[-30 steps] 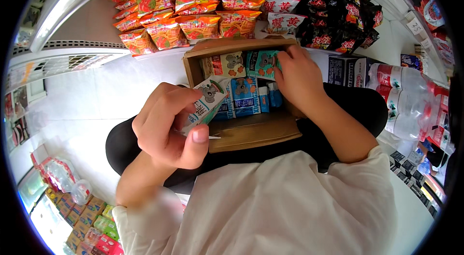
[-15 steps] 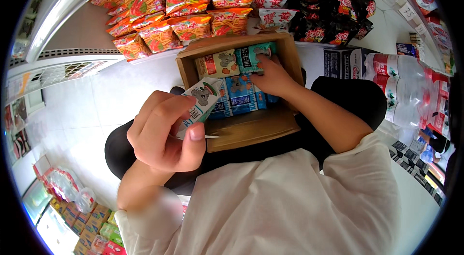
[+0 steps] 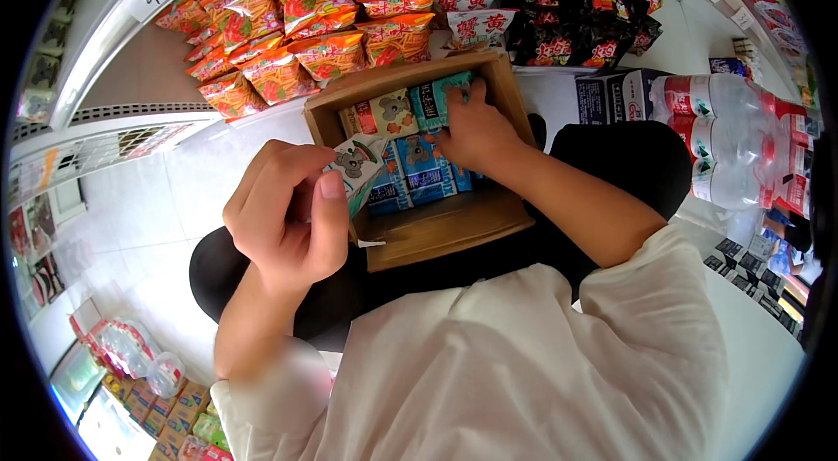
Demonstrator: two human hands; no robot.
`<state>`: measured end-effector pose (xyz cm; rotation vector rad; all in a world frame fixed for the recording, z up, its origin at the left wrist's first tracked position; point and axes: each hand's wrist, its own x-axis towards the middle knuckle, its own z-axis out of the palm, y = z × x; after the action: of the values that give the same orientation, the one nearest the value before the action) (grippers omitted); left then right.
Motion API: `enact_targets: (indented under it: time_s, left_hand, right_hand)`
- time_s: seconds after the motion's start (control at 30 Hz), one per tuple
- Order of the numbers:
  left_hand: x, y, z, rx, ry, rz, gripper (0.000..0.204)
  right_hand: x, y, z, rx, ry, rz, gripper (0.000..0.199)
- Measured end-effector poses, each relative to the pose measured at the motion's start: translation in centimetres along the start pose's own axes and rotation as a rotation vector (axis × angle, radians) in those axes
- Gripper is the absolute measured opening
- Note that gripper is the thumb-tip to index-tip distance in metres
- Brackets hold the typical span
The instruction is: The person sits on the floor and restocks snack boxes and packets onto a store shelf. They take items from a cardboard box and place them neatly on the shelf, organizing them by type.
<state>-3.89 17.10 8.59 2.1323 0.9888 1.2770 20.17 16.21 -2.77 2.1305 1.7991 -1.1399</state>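
Observation:
My left hand (image 3: pixel 288 212) pinches a small white-and-green snack pack (image 3: pixel 356 160) with a koala picture between thumb and fingers. It hovers over the near left edge of an open cardboard box (image 3: pixel 428 243). My right hand (image 3: pixel 482 131) reaches into that box, its fingers and thumb around the right end of a teal snack packet (image 3: pixel 429 105). Beside that packet lies a cream snack packet (image 3: pixel 388 114) with a koala on it. Several blue snack packets (image 3: pixel 425 186) fill the row nearer to me, partly covered by my right hand and the held pack.
Behind the box, a shelf holds orange noodle-snack bags (image 3: pixel 327 55), white bags (image 3: pixel 476 24) and black bags (image 3: pixel 602 3). Wrapped bottles (image 3: pixel 720 138) and a dark carton (image 3: pixel 611 97) stand at right. A mesh shelf edge (image 3: pixel 140 125) runs along the left.
The view has shifted slightly, so the box and shelf sit further left. My left hand has tilted the white-and-green pack a little. My right hand stays at the teal packet.

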Motion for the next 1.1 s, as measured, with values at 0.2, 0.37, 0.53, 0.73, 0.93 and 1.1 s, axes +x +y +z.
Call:
enact_targets:
  time_s: [0.2,0.37,0.53,0.73,0.93,1.1]
  left_hand:
    - [0.2,0.2,0.6,-0.011,-0.008,-0.022,0.004]
    - [0.5,0.4,1.3,0.008,-0.015,-0.048,0.002]
    - [1.3,0.3,2.5,0.008,-0.031,-0.003,0.003]
    - [0.3,-0.5,4.0,-0.133,-0.009,-0.289,0.011]
    - [-0.1,-1.9,5.9,-0.239,0.059,-0.701,0.022]
    - [-0.4,-3.8,7.6,-0.373,0.189,-1.026,0.024]
  right_hand:
    - [-0.9,1.7,3.4,-0.147,0.143,-0.233,0.088]
    - [2.6,3.8,7.7,0.013,0.195,-0.189,0.097]
    - [4.1,5.6,8.9,0.085,0.210,-0.206,0.095]
    - [-1.3,0.7,1.8,0.100,-0.016,-0.580,0.099]
    - [-6.2,-1.4,4.9,0.324,0.273,-0.796,0.110]
    - [-5.7,-1.0,7.0,0.317,0.383,-0.730,0.112]
